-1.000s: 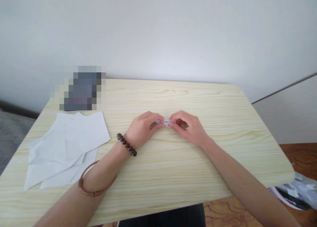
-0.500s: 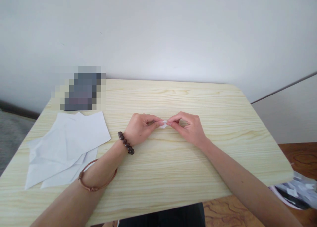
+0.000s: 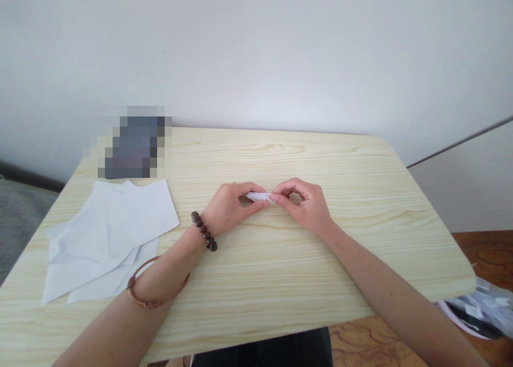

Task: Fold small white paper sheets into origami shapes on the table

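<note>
Bare left hand (image 3: 226, 209): at 9 o'clock, its thumb and forefinger have parted since half a second ago, baring more of a slim white strip of folded paper (image 3: 257, 197); they now hold it loosely across its width, thumb at the near edge, forefinger at the far one.
Bare right hand (image 3: 306, 201): hardly shifted, at 3 o'clock of the strip, thumb and forefinger closed in a pinch on its right end.
Paper strip: near the middle of the pale wood-grain tabletop (image 3: 256, 287), between both hands; it lies lengthwise from 9 to 3 o'clock, its left end narrowing to a point, its far edge straight. Cannot tell whether it touches the wood.
White, creased paper sheets (image 3: 108, 223): overlapping, well apart from the strip, between 8 and 9 o'clock.
Dark, pixelated rectangular object (image 3: 134, 148): towards 10 o'clock, just beyond the sheets.
Dark-brown round-bead bracelet (image 3: 204, 232): around the left wrist.
</note>
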The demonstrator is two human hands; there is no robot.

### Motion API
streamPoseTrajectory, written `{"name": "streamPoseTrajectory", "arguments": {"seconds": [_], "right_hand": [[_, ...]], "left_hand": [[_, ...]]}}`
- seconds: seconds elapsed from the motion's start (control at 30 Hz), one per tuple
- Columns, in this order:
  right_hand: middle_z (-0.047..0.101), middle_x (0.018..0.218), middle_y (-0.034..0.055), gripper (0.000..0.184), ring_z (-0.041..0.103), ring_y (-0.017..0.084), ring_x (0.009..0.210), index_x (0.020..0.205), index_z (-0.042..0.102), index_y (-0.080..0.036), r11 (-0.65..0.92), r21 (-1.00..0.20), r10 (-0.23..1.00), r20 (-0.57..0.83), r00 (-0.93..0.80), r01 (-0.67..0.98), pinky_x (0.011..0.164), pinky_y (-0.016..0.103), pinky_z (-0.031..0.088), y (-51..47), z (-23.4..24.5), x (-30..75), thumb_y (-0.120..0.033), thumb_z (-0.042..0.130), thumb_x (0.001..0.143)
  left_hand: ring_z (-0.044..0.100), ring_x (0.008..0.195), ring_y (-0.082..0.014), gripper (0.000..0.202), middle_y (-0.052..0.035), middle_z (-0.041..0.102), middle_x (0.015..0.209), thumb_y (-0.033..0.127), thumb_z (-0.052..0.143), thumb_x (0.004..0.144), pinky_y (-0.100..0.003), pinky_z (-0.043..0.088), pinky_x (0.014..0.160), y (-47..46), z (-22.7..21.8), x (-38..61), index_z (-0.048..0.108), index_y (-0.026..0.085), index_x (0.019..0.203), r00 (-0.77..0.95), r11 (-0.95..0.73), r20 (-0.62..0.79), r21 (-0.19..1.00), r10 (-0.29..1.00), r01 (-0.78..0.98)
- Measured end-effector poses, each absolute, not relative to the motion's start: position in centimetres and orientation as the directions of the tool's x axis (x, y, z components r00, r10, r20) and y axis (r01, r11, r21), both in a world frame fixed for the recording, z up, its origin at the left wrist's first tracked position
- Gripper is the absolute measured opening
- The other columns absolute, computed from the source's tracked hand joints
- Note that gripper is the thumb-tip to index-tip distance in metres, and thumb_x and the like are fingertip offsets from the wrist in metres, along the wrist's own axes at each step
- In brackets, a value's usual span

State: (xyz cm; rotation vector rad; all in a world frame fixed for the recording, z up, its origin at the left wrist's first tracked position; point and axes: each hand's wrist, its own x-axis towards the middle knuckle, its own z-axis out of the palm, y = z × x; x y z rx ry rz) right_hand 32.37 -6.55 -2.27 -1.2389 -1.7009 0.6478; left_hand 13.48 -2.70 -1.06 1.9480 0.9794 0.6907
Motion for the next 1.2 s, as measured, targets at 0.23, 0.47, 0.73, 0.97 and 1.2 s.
{"name": "streamPoseTrajectory", "arguments": {"seconds": [0.23, 0.47, 0.73, 0.97, 1.2], "right_hand": [[0.068, 0.076, 0.0013, 0.010, 0.060, 0.011, 0.067, 0.082, 0.065, -0.019, 0.507, -0.701, 0.862, 0.414, -0.291, 0.502, 0.062, 0.023, 0.047, -6.64, -2.05, 32.43, -0.023, 0.058, 0.087], [0.071, 0.072, 0.0007, 0.014, 0.062, 0.011, 0.063, 0.078, 0.070, -0.019, 0.375, -0.775, 0.927, 0.323, -0.190, 0.509, 0.057, 0.022, 0.044, -6.66, -1.92, 32.78, -0.028, 0.061, 0.085], [0.068, 0.064, 0.0005, 0.020, 0.054, 0.009, 0.051, 0.075, 0.067, -0.017, 0.269, -0.832, 0.962, 0.257, -0.092, 0.485, 0.048, 0.020, 0.038, -6.69, -2.00, 32.53, -0.034, 0.061, 0.084], [0.065, 0.065, -0.0010, 0.013, 0.050, 0.007, 0.051, 0.079, 0.067, -0.018, 0.317, -0.853, 0.948, 0.289, -0.130, 0.416, 0.048, 0.019, 0.038, -6.66, -2.22, 32.59, -0.030, 0.063, 0.082], [0.065, 0.065, -0.0011, 0.012, 0.049, 0.007, 0.053, 0.080, 0.068, -0.018, 0.367, -0.801, 0.930, 0.298, -0.216, 0.473, 0.050, 0.019, 0.038, -6.74, -2.26, 32.55, -0.027, 0.062, 0.083]], "left_hand": [[0.063, 0.063, -0.0151, 0.024, -0.0022, 0.072, 0.072, 0.040, 0.066, 0.078, -0.024, 0.046, 0.057, -2.71, -1.58, 13.30, 0.074, 0.017, 0.079, 0.520, -0.344, 0.106, 0.856, 0.848, 0.387], [0.067, 0.074, -0.0185, 0.028, -0.0027, 0.075, 0.081, 0.041, 0.061, 0.082, -0.025, 0.051, 0.063, -2.25, -1.42, 12.84, 0.076, 0.019, 0.089, 0.611, -0.307, 0.067, 0.904, 0.789, 0.298], [0.066, 0.075, -0.0162, 0.033, -0.0040, 0.074, 0.080, 0.042, 0.056, 0.085, -0.025, 0.051, 0.070, -2.18, -0.74, 12.88, 0.071, 0.013, 0.091, 0.601, -0.193, 0.000, 0.947, 0.799, 0.257], [0.059, 0.063, -0.0116, 0.032, -0.0014, 0.071, 0.077, 0.041, 0.070, 0.073, -0.021, 0.044, 0.057, -2.22, -1.09, 13.00, 0.070, 0.015, 0.092, 0.540, -0.224, 0.027, 0.927, 0.841, 0.302], [0.062, 0.068, -0.0150, 0.027, -0.0022, 0.072, 0.076, 0.042, 0.066, 0.076, -0.023, 0.047, 0.061, -2.33, -1.11, 12.83, 0.073, 0.016, 0.083, 0.559, -0.224, 0.005, 0.919, 0.829, 0.324]]}}
